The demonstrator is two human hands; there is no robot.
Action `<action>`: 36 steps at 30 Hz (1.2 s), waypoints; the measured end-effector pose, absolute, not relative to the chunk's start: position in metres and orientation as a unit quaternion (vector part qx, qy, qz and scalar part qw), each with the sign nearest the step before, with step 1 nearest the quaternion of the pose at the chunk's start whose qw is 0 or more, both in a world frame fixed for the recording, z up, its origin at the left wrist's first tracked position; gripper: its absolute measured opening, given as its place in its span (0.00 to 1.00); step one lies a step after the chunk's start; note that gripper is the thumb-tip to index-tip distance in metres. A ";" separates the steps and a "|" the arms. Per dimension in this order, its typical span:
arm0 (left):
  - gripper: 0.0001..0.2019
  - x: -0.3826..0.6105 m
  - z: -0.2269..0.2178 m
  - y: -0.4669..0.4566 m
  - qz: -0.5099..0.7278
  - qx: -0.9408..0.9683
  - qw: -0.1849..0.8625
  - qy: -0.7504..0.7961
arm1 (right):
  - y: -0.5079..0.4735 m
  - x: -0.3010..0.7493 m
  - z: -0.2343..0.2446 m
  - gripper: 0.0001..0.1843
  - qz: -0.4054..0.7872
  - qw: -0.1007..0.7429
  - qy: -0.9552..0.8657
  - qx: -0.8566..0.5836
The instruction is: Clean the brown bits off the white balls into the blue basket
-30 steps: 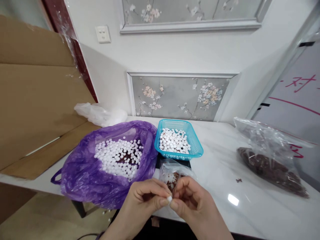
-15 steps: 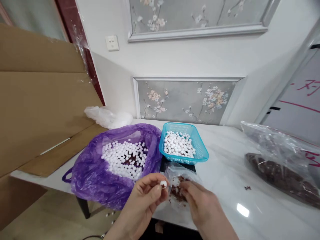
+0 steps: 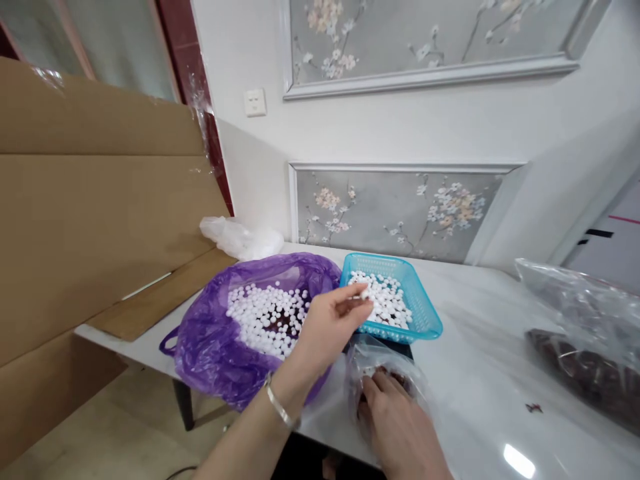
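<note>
My left hand (image 3: 334,323) reaches forward over the near edge of a blue plastic basket (image 3: 425,320) that holds several small white beads. Its thumb and fingers pinch one small white bead (image 3: 365,293). My right hand (image 3: 395,417) lies low inside a small clear plastic bag (image 3: 370,357) of dark red bits, fingers curled among them; what they hold I cannot make out. A purple plastic bag (image 3: 210,340) full of white beads sits open to the left of the basket.
A white marble table (image 3: 475,373) carries everything. A large clear bag of dark red bits (image 3: 585,333) lies at the right. Flat cardboard sheets (image 3: 90,220) lean at the left, with a crumpled white bag (image 3: 240,237) behind. A loose red bit (image 3: 534,407) lies on the table.
My left hand has moved from in front of me forward and up to the blue basket with the white bead. My right hand has dropped into the small clear bag. The view shifted left.
</note>
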State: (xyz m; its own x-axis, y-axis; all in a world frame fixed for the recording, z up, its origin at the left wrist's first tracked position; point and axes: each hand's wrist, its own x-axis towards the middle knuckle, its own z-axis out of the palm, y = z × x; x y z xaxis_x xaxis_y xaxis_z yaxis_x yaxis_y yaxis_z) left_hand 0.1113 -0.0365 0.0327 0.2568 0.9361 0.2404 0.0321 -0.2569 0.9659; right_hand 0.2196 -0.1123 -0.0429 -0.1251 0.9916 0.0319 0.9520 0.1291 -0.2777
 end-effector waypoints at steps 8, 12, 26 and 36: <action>0.16 0.052 0.045 0.013 0.367 0.755 0.274 0.470 | -0.114 0.229 -0.060 0.17 0.026 0.198 -0.744 -0.637; 0.08 0.014 0.026 0.004 0.243 0.797 0.216 0.509 | -0.114 0.228 -0.069 0.16 0.028 0.272 -0.721 -0.636; 0.06 0.018 -0.006 -0.008 0.244 0.779 0.251 0.520 | -0.122 0.238 -0.067 0.18 0.072 0.415 -0.714 -0.559; 0.13 0.048 -0.005 -0.067 0.406 0.604 0.512 0.456 | -0.119 0.245 -0.063 0.12 0.126 0.458 -0.674 -0.566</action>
State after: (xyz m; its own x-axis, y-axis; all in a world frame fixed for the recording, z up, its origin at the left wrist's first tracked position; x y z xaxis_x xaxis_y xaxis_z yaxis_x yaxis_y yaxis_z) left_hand 0.0481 -0.0671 -0.0052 0.2531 0.9671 0.0238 0.1354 -0.0598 0.9890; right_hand 0.2452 -0.1193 -0.0631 0.0600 0.8781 0.4746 0.6470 0.3279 -0.6884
